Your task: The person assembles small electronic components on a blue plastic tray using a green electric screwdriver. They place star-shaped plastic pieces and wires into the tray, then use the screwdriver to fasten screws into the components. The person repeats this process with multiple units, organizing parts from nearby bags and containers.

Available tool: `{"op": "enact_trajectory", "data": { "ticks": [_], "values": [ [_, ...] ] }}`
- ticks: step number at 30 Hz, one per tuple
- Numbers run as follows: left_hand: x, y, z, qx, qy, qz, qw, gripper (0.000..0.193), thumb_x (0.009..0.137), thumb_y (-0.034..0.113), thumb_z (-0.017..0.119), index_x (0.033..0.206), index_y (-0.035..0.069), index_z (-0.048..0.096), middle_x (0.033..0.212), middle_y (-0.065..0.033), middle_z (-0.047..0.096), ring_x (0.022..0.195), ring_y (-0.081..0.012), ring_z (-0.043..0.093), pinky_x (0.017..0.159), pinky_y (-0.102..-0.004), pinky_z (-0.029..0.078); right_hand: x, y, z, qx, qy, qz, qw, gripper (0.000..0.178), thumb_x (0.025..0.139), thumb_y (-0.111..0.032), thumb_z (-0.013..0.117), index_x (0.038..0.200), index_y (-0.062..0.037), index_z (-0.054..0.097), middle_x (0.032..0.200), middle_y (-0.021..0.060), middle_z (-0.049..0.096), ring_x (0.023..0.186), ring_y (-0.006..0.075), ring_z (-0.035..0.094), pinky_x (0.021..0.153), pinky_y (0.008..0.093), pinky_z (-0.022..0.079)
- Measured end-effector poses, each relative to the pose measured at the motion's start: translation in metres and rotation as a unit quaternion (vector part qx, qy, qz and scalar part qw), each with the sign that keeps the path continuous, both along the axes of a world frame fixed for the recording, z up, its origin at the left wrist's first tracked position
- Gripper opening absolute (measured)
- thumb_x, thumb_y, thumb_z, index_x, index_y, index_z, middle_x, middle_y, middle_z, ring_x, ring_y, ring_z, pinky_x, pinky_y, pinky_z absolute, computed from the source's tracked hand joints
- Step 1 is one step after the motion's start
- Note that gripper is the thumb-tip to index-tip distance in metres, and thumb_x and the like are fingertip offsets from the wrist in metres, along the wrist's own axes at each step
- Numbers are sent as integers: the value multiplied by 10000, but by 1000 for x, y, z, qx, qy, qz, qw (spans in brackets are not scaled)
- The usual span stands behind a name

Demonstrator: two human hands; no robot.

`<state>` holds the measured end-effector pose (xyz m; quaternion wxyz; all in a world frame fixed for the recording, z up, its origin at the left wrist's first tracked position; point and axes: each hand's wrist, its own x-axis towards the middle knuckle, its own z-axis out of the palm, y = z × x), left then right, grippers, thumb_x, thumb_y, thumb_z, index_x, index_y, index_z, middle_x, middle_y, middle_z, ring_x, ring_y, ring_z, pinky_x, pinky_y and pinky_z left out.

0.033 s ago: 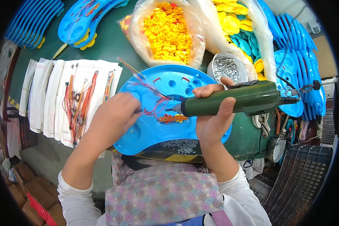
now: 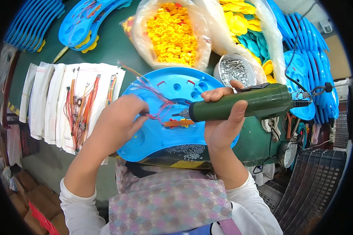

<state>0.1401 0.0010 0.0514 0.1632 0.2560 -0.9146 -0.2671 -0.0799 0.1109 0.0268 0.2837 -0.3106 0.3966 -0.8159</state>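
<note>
My right hand point(image 2: 223, 121) is wrapped under a dark green electric screwdriver point(image 2: 239, 102), its thumb raised along the side. The bit points left over a blue curved plastic shell point(image 2: 145, 139) lying open side up. My left hand point(image 2: 123, 117) is above the shell's left part, fingertips pinched on thin red wires point(image 2: 156, 116). These loose wires run across the shell and past its upper left edge. Just below the screwdriver's tip, an orange-brown strip point(image 2: 178, 123) sits in the shell beside small yellow and red parts. The left fingertips partly hide what they pinch.
Wire bundles point(image 2: 82, 105) lie on white paper packets point(image 2: 53, 102) at left. Behind the shell are a bag of yellow parts point(image 2: 170, 39) and a bowl of screws point(image 2: 235, 70). Loose screws point(image 2: 188, 150) lie at the table's front edge. Blue shells point(image 2: 315, 70) are stacked at right.
The left fingertips have shifted slightly and the red wire at them shows more clearly. The right hand and screwdriver stay nearly in place.
</note>
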Motion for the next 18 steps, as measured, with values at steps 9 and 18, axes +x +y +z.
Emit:
{"op": "enact_trajectory", "data": {
  "ticks": [9,18],
  "values": [
    [-128,-21,-18,291,119,7,949,283,880,52,734,1150,27,652,1048,-141,660,923,-278,702,837,-372,555,-40,31,12,-40,-61,-26,997,634,1061,-607,436,1361,-49,420,886,80,602,850,223,610,885,453,506],
    [-145,-13,-58,-93,136,-51,985,263,851,96,793,1095,20,730,945,-97,630,868,-280,641,745,-376,537,-76,57,9,-34,-57,-47,997,632,1061,-606,439,1355,-47,432,876,77,597,836,220,606,872,445,503]
  ]
}}
